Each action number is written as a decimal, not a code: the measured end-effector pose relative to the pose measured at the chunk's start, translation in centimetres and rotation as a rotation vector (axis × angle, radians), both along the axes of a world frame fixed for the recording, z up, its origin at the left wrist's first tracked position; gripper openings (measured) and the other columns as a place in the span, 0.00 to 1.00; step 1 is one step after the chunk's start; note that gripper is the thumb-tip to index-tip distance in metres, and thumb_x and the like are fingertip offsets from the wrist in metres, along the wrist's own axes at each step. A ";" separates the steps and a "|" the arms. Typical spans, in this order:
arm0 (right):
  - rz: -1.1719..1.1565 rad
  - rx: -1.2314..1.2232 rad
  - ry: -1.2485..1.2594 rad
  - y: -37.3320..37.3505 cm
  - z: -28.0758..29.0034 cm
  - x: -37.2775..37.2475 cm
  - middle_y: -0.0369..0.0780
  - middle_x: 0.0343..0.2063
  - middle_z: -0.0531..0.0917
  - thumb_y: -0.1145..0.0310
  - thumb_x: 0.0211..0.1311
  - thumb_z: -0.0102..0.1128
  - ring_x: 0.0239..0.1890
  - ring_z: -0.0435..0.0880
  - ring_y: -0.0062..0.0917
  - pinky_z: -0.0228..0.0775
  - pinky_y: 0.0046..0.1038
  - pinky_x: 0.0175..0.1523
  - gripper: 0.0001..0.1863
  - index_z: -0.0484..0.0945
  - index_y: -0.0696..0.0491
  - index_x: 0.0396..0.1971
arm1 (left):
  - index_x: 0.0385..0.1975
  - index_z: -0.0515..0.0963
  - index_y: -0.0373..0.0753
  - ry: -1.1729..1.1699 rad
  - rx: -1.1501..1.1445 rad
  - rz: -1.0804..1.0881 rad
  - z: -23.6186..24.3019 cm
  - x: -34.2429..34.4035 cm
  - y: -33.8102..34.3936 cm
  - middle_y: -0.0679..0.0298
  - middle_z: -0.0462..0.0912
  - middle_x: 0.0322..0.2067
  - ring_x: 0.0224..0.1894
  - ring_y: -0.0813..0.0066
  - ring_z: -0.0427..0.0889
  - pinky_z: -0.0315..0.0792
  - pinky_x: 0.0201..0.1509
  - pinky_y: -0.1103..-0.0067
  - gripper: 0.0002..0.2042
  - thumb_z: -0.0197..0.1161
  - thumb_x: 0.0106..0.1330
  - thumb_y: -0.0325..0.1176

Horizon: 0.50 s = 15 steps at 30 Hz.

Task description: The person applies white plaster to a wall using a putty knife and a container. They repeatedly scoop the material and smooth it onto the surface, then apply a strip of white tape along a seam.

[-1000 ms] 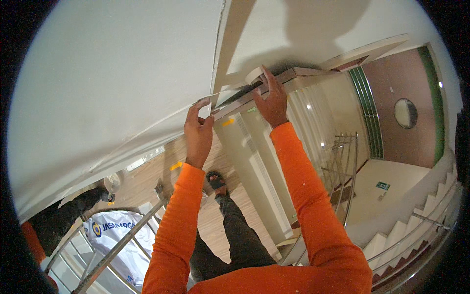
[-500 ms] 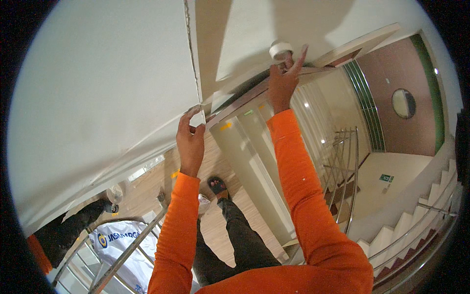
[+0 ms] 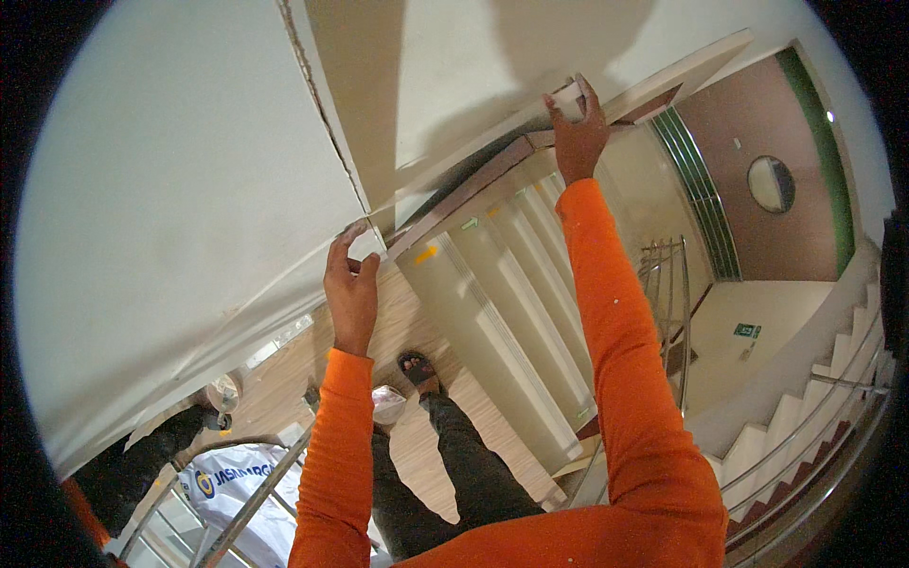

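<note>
My right hand (image 3: 579,133) is raised at the wall's lower edge, its fingers closed round a roll of white tape (image 3: 566,95). A thin pale strip (image 3: 459,161) runs from the roll toward the wall corner at the left. At that corner, the fingertips of my left hand (image 3: 352,298) touch the wall, close to the strip's left end. Its fingers are bent and the thumb stands apart from them. A rough vertical crack (image 3: 317,99) runs down the white wall (image 3: 180,142) to the corner above my left fingertips.
Beyond my hands, stairs (image 3: 502,275) with pale edge strips descend. A metal railing (image 3: 251,502) stands at lower left beside a white printed sheet (image 3: 248,488). Another person's dark-clothed leg (image 3: 142,473) is there. A clear bag (image 3: 386,405) lies near my foot on the wooden floor (image 3: 417,454).
My right hand has moved a little to the right with the tape roll, and its raised finger has come down onto it. My left fingertips stay at the wall corner. The view has shifted slightly.
</note>
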State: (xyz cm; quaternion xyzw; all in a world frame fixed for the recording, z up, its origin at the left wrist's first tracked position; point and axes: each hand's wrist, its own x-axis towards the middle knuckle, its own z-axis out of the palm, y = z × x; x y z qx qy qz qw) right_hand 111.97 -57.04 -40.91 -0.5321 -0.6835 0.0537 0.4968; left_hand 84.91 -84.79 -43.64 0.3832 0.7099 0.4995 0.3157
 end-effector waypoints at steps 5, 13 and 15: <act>-0.111 -0.129 -0.447 -2.5 -1.1 1.6 0.47 0.43 0.86 0.53 0.57 0.70 0.47 0.85 0.41 0.75 0.39 0.53 0.29 0.78 0.50 0.56 | 0.57 0.75 0.38 0.007 -0.017 0.005 0.3 -0.2 -0.2 0.58 0.80 0.52 0.32 0.74 0.76 0.73 0.40 0.77 0.21 0.62 0.61 0.23; -0.144 -0.331 -0.760 -2.2 -3.7 -1.1 0.48 0.45 0.84 0.42 0.53 0.68 0.48 0.83 0.44 0.74 0.43 0.53 0.38 0.73 0.46 0.61 | 0.57 0.77 0.40 0.012 0.071 0.001 0.0 0.2 -0.3 0.61 0.81 0.51 0.29 0.77 0.73 0.72 0.38 0.78 0.20 0.63 0.63 0.26; -0.154 -0.323 -0.765 -2.1 -4.0 -1.5 0.49 0.47 0.82 0.43 0.52 0.70 0.50 0.82 0.45 0.74 0.44 0.54 0.39 0.71 0.46 0.62 | 0.55 0.78 0.41 0.013 -0.041 -0.045 0.4 0.1 -0.8 0.62 0.83 0.47 0.28 0.78 0.72 0.71 0.35 0.79 0.19 0.63 0.64 0.28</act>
